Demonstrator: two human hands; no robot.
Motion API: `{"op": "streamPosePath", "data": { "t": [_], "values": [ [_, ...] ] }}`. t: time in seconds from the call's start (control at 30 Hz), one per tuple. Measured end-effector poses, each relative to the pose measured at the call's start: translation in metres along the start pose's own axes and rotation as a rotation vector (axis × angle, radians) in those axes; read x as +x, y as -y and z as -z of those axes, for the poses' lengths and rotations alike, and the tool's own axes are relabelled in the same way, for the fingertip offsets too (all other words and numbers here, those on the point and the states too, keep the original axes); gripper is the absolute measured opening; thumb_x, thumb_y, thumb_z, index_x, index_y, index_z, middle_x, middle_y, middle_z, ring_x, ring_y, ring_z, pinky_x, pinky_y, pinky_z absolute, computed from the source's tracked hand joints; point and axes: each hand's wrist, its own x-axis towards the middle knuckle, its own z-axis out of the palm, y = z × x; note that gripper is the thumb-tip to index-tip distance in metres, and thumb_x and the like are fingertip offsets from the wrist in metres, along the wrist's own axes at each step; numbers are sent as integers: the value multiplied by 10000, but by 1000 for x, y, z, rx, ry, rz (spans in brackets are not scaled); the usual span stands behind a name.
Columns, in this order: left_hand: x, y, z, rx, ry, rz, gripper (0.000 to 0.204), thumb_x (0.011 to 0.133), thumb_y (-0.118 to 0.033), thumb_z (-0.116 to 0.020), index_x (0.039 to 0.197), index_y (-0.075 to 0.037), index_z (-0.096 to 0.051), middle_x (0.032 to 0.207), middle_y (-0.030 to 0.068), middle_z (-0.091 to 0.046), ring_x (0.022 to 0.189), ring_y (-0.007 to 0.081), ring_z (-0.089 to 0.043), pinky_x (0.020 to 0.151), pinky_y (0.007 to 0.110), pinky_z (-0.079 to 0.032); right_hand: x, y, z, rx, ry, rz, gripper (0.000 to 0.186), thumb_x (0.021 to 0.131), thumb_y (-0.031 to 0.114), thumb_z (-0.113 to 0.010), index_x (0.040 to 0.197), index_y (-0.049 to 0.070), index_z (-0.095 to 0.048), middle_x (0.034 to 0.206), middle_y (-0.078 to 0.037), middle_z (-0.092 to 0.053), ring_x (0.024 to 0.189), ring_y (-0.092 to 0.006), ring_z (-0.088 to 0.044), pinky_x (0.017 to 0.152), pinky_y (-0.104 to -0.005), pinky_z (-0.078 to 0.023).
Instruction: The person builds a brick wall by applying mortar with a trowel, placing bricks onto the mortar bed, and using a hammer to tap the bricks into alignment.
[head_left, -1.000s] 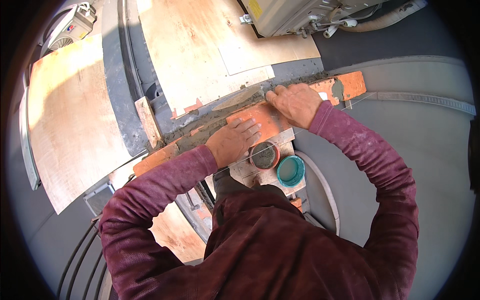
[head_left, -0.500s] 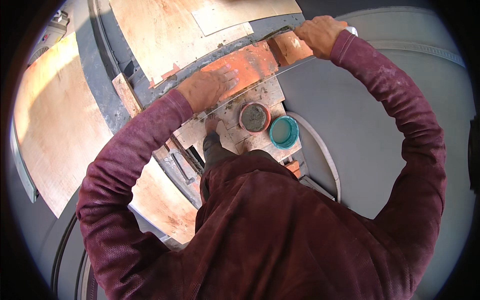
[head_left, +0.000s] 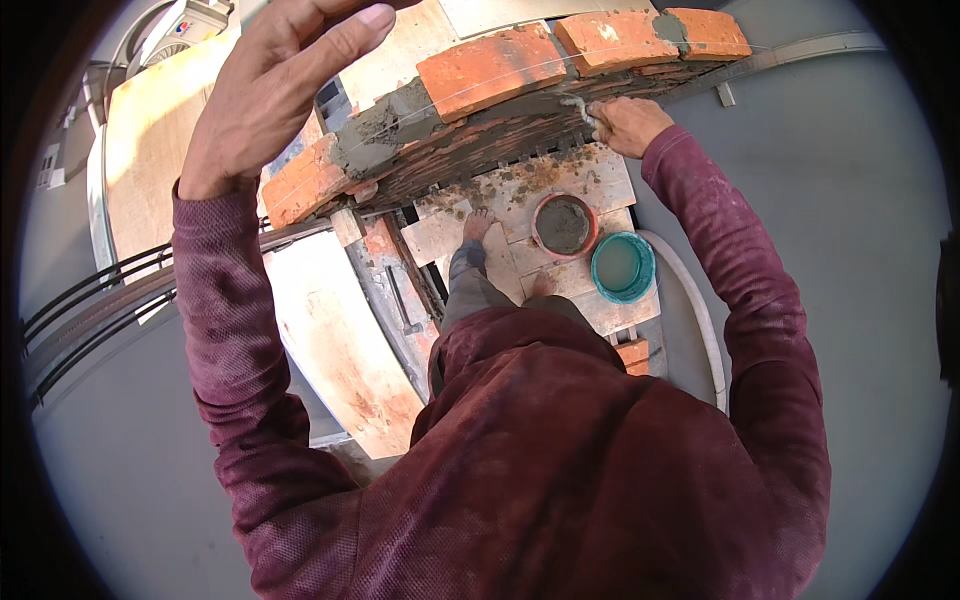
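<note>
small white label [head_left: 47, 166] at far left edge, possibly a red-blue sticker [head_left: 183, 27] on top-left machine

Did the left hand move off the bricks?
Yes. The left hand has lifted off the bricks and is raised open, up toward the camera; the right hand is at the wall.

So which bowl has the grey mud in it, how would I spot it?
Find the red brick wall running across the top. Below it, on the pale boards under the right hand, two round bowls sit side by side. The mortar bowl is reddish-brown and full of grey paste; its neighbour, the teal bowl, is not.
</note>
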Motion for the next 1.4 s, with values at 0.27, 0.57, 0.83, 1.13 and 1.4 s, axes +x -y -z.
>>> {"op": "streamPosePath", "data": {
  "t": [0.27,0.57,0.83,1.13,1.4],
  "values": [
    [-265,87,-253,-332,92,972,441,970,-300,-559,1301,-10,-529,1230,111,-610,1105,208,-573,964,320,-438,-100,-80,-81,129,182,-210,299,794,163,-575,1060,42,-643,959,-223,-670,928,-365,-648,809,-457,-514],
    [-384,183,-509,-47,835,1325,1198,693,-630,-724,1525,-119,-30,1520,340,-14,1435,436,-71,1161,449,-190,-122,-5,-472,391,641,-341,544,902,290,-467,1353,-10,-417,1139,-215,-634,1043,-360,-621,906,-427,-486],
    [-396,247,-522,230,837,1095,869,695,-463,-756,1415,-122,-409,1523,205,-219,1400,380,-223,1147,448,-245,-242,45,-580,925,268,-1038,502,913,444,-503,1253,76,-482,1034,-244,-650,1005,-398,-624,893,-449,-479],
    [-384,264,-541,409,939,938,634,759,-386,-688,1312,-113,-538,1465,185,-371,1384,355,-287,1128,461,-250,-239,-83,-738,2159,-538,-1647,300,933,165,-532,1195,21,-559,1185,-95,-593,1088,-264,-538,974,-406,-412],
    [-186,552,-635,-181,-3,1055,1028,787,-518,-725,1491,-15,-171,1474,281,-302,1372,323,-326,1088,371,-296,-254,-114,-738,1522,167,-1166,306,939,128,-538,1209,-16,-560,1239,-114,-560,1153,-304,-522,912,-482,-447]
  ]
}}
